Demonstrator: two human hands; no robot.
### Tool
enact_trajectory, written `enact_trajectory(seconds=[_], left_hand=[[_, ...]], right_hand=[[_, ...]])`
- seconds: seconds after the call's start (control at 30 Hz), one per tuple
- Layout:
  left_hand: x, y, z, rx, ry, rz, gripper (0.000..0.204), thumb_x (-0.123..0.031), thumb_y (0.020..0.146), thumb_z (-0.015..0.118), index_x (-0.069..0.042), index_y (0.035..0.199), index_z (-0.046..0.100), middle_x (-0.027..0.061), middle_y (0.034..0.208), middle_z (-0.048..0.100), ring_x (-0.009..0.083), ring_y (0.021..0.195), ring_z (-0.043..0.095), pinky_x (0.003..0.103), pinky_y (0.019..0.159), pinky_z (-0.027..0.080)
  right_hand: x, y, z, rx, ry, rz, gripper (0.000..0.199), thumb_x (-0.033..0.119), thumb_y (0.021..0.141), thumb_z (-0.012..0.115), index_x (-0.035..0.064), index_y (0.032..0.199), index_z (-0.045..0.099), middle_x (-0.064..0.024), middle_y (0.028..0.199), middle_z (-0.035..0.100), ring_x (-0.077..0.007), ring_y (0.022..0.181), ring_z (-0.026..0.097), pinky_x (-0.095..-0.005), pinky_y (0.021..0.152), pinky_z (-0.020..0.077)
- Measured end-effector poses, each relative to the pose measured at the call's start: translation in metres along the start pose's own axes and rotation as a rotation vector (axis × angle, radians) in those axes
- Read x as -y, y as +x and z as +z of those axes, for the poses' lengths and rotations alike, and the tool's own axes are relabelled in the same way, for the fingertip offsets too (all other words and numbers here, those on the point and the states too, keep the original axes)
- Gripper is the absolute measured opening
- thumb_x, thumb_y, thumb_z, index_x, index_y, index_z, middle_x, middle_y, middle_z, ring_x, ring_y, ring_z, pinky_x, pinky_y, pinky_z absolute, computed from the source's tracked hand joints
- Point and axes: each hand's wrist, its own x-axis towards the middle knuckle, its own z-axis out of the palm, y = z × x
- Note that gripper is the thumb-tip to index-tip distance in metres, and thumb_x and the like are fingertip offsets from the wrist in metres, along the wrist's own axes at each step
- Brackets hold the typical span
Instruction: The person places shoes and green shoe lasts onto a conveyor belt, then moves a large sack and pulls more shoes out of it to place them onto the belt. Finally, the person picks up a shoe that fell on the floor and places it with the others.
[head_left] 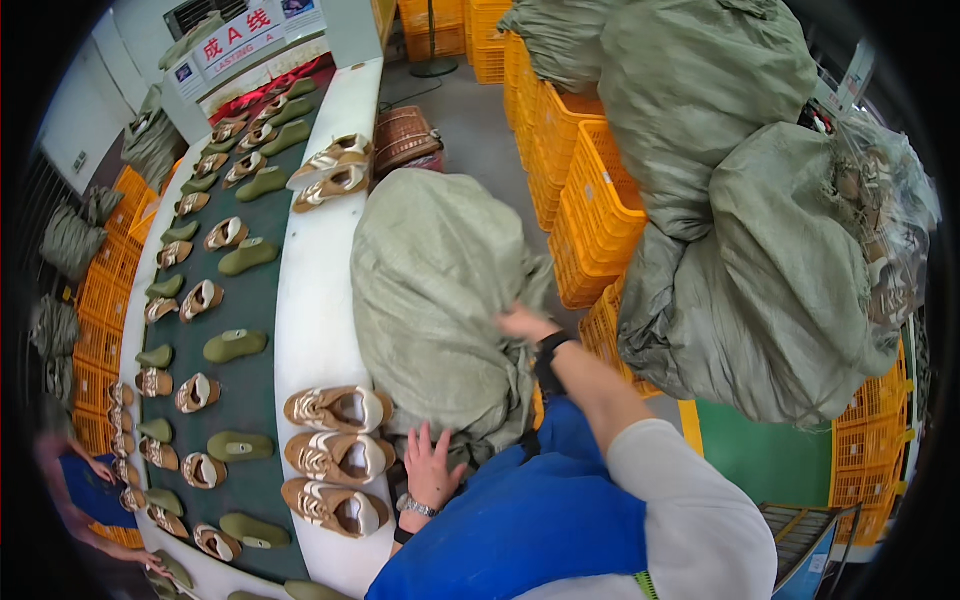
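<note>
A big grey-green woven sack (430,290) stands bulging in front of me, beside the white edge of a conveyor line. My right hand (525,322) is closed on loose cloth at the sack's right side, slightly blurred. Lower down, my left hand (432,468) lies with its fingers spread against the sack's near side, holding nothing. Just left of it, three brown shoes with pale laces (338,460) sit in a row on the white ledge (320,300). What the sack contains is hidden.
The dark green belt (255,310) carries shoes and green shoe lasts (235,345). Orange crates (590,210) and more stuffed sacks (770,270) stand to the right. Beyond the sack is a brown basket (403,137). A co-worker's hand (150,562) reaches in at lower left.
</note>
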Motion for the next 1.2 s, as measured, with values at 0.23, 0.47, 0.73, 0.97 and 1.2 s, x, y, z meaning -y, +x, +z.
enact_trajectory(seconds=[0.23, 0.47, 0.73, 0.97, 1.2], left_hand=[[-0.006, 0.046, 0.057, 0.103, -0.111, -0.383, 0.067, -0.03, 0.058, 0.079, -0.011, 0.114, 0.046, 0.0281, 0.136, 0.023, 0.0453, 0.121, 0.029, 0.048, 0.095, 0.036], [-0.033, 0.09, 0.072, 0.241, 0.076, -0.828, 0.078, -0.036, 0.048, 0.083, -0.007, 0.107, 0.041, 0.0239, 0.142, 0.011, 0.041, 0.127, 0.022, 0.052, 0.092, 0.036], [-0.04, 0.082, 0.087, 0.108, 0.038, -0.85, 0.076, -0.033, 0.049, 0.083, -0.006, 0.108, 0.044, 0.0241, 0.141, 0.017, 0.0388, 0.128, 0.021, 0.05, 0.097, 0.032], [-0.054, 0.092, 0.089, -0.111, -0.039, -0.831, 0.056, -0.023, 0.055, 0.078, -0.006, 0.103, 0.054, 0.024, 0.129, 0.038, 0.0387, 0.117, 0.038, 0.043, 0.095, 0.036], [-0.125, 0.249, -0.01, -0.493, -0.155, -0.563, 0.073, -0.027, 0.068, 0.074, -0.003, 0.128, 0.04, 0.0228, 0.133, 0.037, 0.0453, 0.123, 0.03, 0.05, 0.099, 0.031]], right_hand=[[0.026, -0.01, 0.05, 0.071, 0.443, 0.046, 0.076, 0.032, 0.079, 0.062, 0.0025, 0.137, 0.021, -0.0174, 0.137, 0.031, -0.0297, 0.125, 0.034, -0.037, 0.099, 0.0336], [0.034, 0.008, -0.072, 0.809, 0.098, 0.145, 0.063, 0.029, 0.079, 0.066, 0.0089, 0.129, 0.035, -0.0058, 0.108, 0.056, -0.0156, 0.091, 0.055, -0.0301, 0.076, 0.046], [0.025, 0.037, -0.134, 0.742, -0.344, 0.185, 0.056, 0.034, 0.078, 0.066, 0.0084, 0.122, 0.041, -0.0046, 0.081, 0.059, -0.0116, 0.058, 0.056, -0.0241, 0.05, 0.0462], [0.02, 0.093, -0.077, 0.546, -0.404, -0.43, 0.047, 0.027, 0.071, 0.057, -0.0009, 0.108, 0.054, -0.0194, 0.092, 0.063, -0.0314, 0.084, 0.061, -0.0377, 0.075, 0.0476], [0.076, 0.167, -0.071, 1.837, -1.023, -0.511, 0.037, 0.024, 0.081, 0.055, -0.0025, 0.107, 0.059, -0.0164, 0.11, 0.059, -0.0229, 0.098, 0.054, -0.0386, 0.086, 0.0413]])
